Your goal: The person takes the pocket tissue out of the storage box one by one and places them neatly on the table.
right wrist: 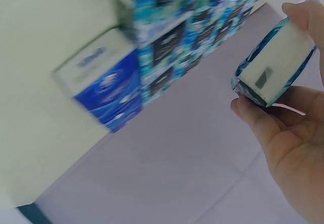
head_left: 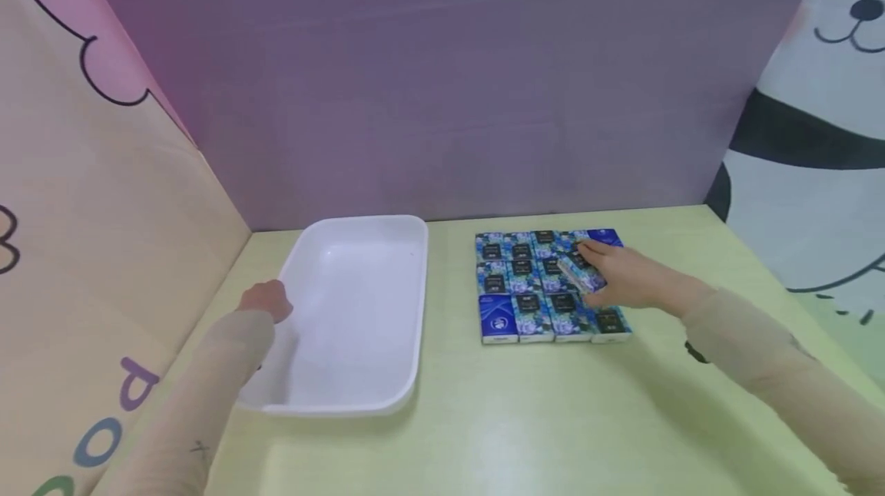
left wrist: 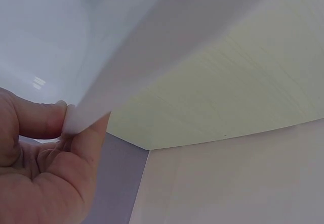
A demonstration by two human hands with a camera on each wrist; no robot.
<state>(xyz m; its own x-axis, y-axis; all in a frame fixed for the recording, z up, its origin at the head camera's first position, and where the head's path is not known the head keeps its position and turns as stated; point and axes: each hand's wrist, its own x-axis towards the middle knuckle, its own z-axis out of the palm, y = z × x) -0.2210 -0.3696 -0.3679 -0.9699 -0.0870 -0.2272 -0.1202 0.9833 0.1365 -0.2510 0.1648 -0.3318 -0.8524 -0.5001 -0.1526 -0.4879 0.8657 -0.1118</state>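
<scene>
My left hand (head_left: 266,301) is at the left side of a white plastic tray (head_left: 353,408). In the left wrist view, its thumb and fingers pinch the tray's rim (left wrist: 93,105). My right hand (head_left: 632,279) holds a small floral tissue pack (head_left: 586,272) between thumb and fingers, tilted and raised above the others. The right wrist view shows the held tissue pack's pale underside (right wrist: 278,62). Beneath it lie several floral tissue packs (head_left: 534,318) with dark labels, set in close rows. A plain blue tissue pack (head_left: 498,319) is at the near left corner, another blue pack (head_left: 604,236) at the far right.
Everything stands on a pale yellow-green table (head_left: 456,434). A purple wall (head_left: 449,97) rises behind it. Printed panels flank it, a cream panel (head_left: 104,196) on the left and a panda panel (head_left: 816,196) on the right.
</scene>
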